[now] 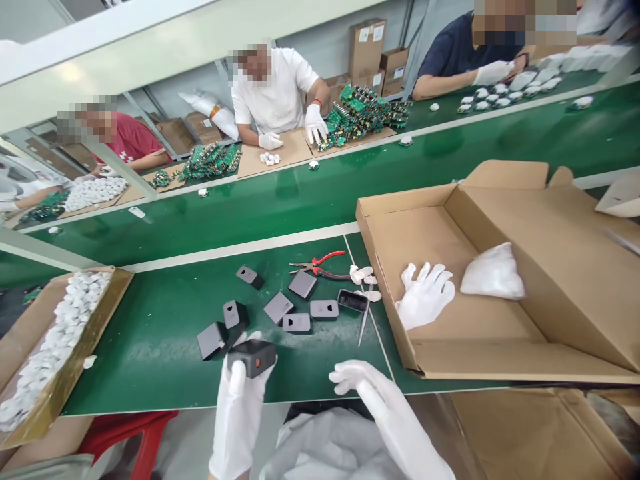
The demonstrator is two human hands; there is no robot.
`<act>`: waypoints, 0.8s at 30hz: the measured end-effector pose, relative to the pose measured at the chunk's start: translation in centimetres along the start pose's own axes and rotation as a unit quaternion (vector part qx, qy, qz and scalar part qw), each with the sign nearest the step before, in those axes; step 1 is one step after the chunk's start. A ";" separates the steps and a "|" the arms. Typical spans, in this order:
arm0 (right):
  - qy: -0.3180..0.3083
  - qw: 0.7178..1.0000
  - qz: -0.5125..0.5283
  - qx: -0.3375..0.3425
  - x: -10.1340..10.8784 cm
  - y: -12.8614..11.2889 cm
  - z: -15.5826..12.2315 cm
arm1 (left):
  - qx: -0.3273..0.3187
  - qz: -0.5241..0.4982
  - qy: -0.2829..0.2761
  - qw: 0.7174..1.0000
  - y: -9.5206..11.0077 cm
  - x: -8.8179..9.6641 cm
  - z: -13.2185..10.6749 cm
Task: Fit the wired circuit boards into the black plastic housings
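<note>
My left hand (243,390), in a white glove, is closed around a dark grey plastic housing (254,357) with an orange port in its side. It is held just above the green table's near edge. My gloved right hand (363,387) is held to the right, fingers stretched and slightly curved, with nothing in it. Beyond both hands lie several similar grey housings, among them one with a cutout (324,309) and one showing its hollow inside (353,301). Red-handled pliers (320,265) lie behind them, and tweezers (365,321) rest at the right beside white finger cots (364,275).
An open cardboard box (400,230) on the right holds a white glove (425,293) and a white bag (494,272). At left stands a tray (107,313) of small white-wrapped parts. Across a green conveyor (250,207), several co-workers sit by piled circuit boards (357,113).
</note>
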State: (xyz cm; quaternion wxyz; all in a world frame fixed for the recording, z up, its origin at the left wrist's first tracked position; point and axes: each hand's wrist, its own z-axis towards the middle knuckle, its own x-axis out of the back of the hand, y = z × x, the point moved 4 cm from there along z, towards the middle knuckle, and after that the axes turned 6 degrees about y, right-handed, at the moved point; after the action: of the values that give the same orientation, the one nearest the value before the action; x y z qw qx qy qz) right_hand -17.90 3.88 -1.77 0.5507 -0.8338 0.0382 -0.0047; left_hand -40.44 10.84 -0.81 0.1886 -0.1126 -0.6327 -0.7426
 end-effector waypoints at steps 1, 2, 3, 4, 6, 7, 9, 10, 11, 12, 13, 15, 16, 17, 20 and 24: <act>-0.004 1.000 -0.010 0.006 -0.2 -0.5 0.1 | 0.003 -0.035 -0.029 0.999 0.9 -0.1 -0.1; -0.009 1.000 -0.022 0.012 -0.5 -1.0 0.3 | 0.006 -0.056 -0.054 0.997 1.8 -0.3 -0.2; -0.016 0.999 -0.036 0.017 -0.8 -1.4 0.4 | 0.012 -0.072 -0.079 0.994 2.5 -0.5 -0.3; -0.022 0.998 -0.053 0.021 -1.1 -1.9 0.5 | 0.019 -0.092 -0.108 0.990 3.2 -0.8 -0.5; -0.025 0.995 -0.092 0.034 -1.6 -2.5 0.6 | 0.046 -0.150 -0.170 0.973 4.2 -1.8 -0.7; -0.021 0.992 -0.113 0.043 -1.7 -2.8 0.6 | 0.066 -0.173 -0.193 0.964 4.5 -2.2 -0.8; -0.010 0.987 -0.145 0.060 -1.8 -3.1 0.5 | 0.105 -0.197 -0.209 0.952 4.8 -2.9 -0.9; -0.002 0.986 -0.153 0.067 -1.8 -3.1 0.5 | 0.122 -0.200 -0.209 0.949 4.9 -3.2 -1.0; 0.005 0.986 -0.152 0.069 -1.8 -3.0 0.5 | 0.135 -0.201 -0.207 0.948 5.0 -3.4 -1.0; 0.013 0.987 -0.143 0.068 -1.7 -2.8 0.5 | 0.142 -0.199 -0.202 0.948 5.1 -3.6 -1.0; 0.021 0.990 -0.124 0.066 -1.5 -2.5 0.6 | 0.146 -0.202 -0.198 0.948 5.2 -3.8 -1.1; 0.048 0.994 -0.062 0.070 -1.0 -2.0 0.8 | 0.122 -0.181 -0.164 0.962 5.5 -3.8 -0.9; 0.065 0.994 -0.021 0.079 -0.6 -1.8 0.9 | 0.081 -0.139 -0.141 0.977 5.8 -3.6 -0.7; 0.084 0.992 0.021 0.094 -0.1 -1.8 1.0 | 0.017 -0.077 -0.119 0.990 6.2 -3.4 -0.5; 0.148 0.974 0.094 0.141 1.7 -2.8 0.9 | -0.229 0.129 -0.091 0.960 8.1 -3.2 -0.2; 0.153 0.971 -0.022 0.183 2.5 -6.9 0.2 | -0.382 0.213 -0.104 0.893 9.6 -3.3 0.1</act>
State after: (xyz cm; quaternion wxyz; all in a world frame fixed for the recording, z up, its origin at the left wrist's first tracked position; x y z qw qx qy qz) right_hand -14.96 6.62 4.39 0.6813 -0.7090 0.1019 -0.1509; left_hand -33.40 10.16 6.47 0.2180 -0.3847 -0.2772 -0.8530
